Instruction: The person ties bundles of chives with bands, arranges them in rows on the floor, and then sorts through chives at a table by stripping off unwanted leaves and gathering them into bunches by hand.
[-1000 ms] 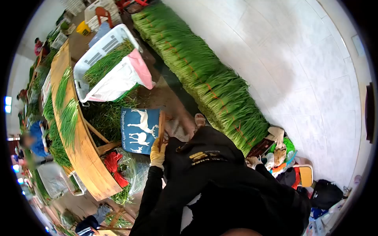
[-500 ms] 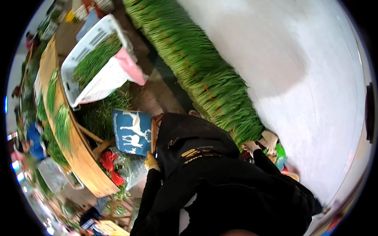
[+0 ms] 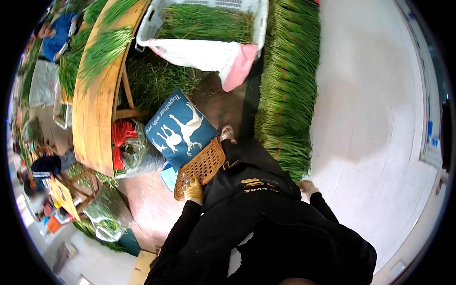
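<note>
My left hand [image 3: 193, 191], in a yellowish glove, grips the edge of a brown woven chair [image 3: 202, 166]. A blue cushion [image 3: 181, 129] with white deer and the words "Together with you" leans on that chair. My right hand [image 3: 308, 187], in a pale glove, is beside the near end of a long stack of green leafy bundles [image 3: 289, 95] tied with red bands. Its fingers are partly hidden, so I cannot see whether they hold anything. My black apron [image 3: 256, 171] lies between both hands.
A white crate [image 3: 263, 23] of greens has a white and pink cloth [image 3: 209, 54] over its side. Left of it stands a wooden table [image 3: 97, 104] with greens; red ties [image 3: 122, 142] hang near its end. Two people work at far left. A pale floor [image 3: 361, 142] runs along the right.
My view has turned, so the crate, table and stack appear swung round. The cushion now shows tilted and more of the woven chair is visible. My left hand is still at the chair.
</note>
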{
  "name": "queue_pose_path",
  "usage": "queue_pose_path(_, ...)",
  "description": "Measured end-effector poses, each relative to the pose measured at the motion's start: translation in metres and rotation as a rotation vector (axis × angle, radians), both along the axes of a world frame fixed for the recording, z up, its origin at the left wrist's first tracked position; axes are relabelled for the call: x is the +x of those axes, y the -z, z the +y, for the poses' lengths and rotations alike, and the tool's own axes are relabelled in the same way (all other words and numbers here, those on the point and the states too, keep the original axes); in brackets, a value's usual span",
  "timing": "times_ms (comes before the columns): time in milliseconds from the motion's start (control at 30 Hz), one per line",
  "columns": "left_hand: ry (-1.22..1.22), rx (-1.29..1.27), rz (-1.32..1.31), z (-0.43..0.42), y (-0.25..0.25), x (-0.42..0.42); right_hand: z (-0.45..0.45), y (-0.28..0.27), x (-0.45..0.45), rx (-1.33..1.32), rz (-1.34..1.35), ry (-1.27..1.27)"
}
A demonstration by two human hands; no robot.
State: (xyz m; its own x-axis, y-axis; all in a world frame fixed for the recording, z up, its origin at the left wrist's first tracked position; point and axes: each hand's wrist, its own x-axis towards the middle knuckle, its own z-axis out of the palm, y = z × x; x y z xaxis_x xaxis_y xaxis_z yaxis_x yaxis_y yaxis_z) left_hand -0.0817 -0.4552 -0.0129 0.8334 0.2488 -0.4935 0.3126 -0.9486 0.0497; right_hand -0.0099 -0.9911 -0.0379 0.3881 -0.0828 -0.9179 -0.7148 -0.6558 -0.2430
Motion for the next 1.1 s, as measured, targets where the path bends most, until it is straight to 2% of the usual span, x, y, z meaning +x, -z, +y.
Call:
queue_pose_path(67, -0.004, 0.035, -0.071, -0.004, 0.000, -0.004, 0.005, -0.006, 0.048, 0.059, -0.113, -0.040)
queue_pose_path(100, 0.021, 0.077, -0.146, -0.007, 0.000, -0.005, 0.044, -0.043, 0.091, 0.081, -0.023, 0.293)
queue_pose_path(233, -0.129, 0.013, 0.078, -0.016, -0.021, 0.011, 0.093, -0.072, 0.174, -0.036, -0.029, 0.043)
queue_pose_path(367, -0.202, 0.008, 0.068, -0.022, -0.022, 0.009, 0.107, -0.067, 0.228, -0.023, 0.054, -0.104)
queue_pose_path(400, -0.255, 0.004, 0.054, -0.025, -0.024, 0.009, 0.118, -0.073, 0.245, -0.020, 0.082, -0.292)
queue_pose_path(433, -0.300, 0.009, 0.050, -0.026, -0.023, 0.009, 0.117, -0.068, 0.261, -0.016, 0.078, -0.337)
queue_pose_path(500, -0.308, 0.012, 0.100, -0.029, -0.023, 0.010, 0.111, -0.050, 0.295, -0.052, 0.201, -0.255)
queue_pose_path(533, -0.326, 0.038, 0.143, -0.031, -0.034, 0.017, 0.133, -0.064, 0.312, -0.106, 0.183, -0.276)
queue_pose_path(667, -0.615, 0.004, 0.187, -0.042, -0.043, 0.027, 0.168, -0.055, 0.396, -0.172, 0.148, -0.377)
queue_pose_path(700, -0.659, 0.047, 0.196, -0.047, -0.040, 0.027, 0.178, -0.054, 0.416, -0.164, 0.151, -0.404)
queue_pose_path(767, -0.752, 0.188, 0.152, -0.060, -0.036, 0.027, 0.193, -0.061, 0.452, 0.052, 0.063, -0.440)
queue_pose_path(800, -0.896, 0.193, 0.111, -0.063, -0.046, 0.039, 0.201, -0.061, 0.466, -0.016, 0.045, -0.448)
queue_pose_path(867, -1.181, 0.226, -0.038, -0.075, -0.054, 0.057, 0.214, -0.067, 0.489, 0.008, 0.012, -0.491)
queue_pose_path(900, -1.198, 0.226, -0.036, -0.084, -0.050, 0.062, 0.221, -0.070, 0.497, 0.031, -0.011, -0.522)
queue_pose_path(967, -1.416, 0.320, -0.751, -0.100, -0.039, 0.069, 0.239, -0.076, 0.511, -0.003, -0.030, -0.561)
queue_pose_path(1033, -1.492, 0.407, -0.690, -0.108, -0.038, 0.082, 0.247, -0.059, 0.529, -0.004, -0.019, -0.666)
queue_pose_path(1100, -2.290, 0.007, -0.834, -0.105, -0.035, 0.104, 0.269, -0.055, 0.540, -0.001, 0.013, -0.732)
